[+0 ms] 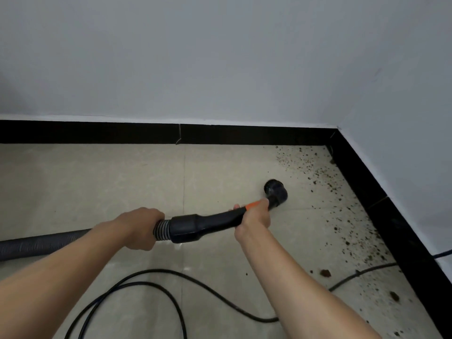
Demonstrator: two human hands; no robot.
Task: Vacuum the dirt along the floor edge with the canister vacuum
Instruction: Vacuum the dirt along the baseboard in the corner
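My left hand (138, 228) grips the grey ribbed vacuum hose (36, 245) where it joins the black handle tube (208, 222). My right hand (254, 217) holds the front of that tube, near an orange part (252, 205). The round black nozzle (275, 189) sits at the tube's end, low over the beige tiles, a little left of the dirt. Brown dirt specks (318, 172) lie scattered along the right-hand black skirting (381, 206), from the corner down toward me. Larger clumps (325, 273) lie nearer. The canister itself is out of view.
A black power cable (171, 277) loops over the tiled floor in front of me and runs right to the wall. The back wall's black skirting (97, 132) meets the right one at a corner (333, 138). Grey-white walls rise above both.
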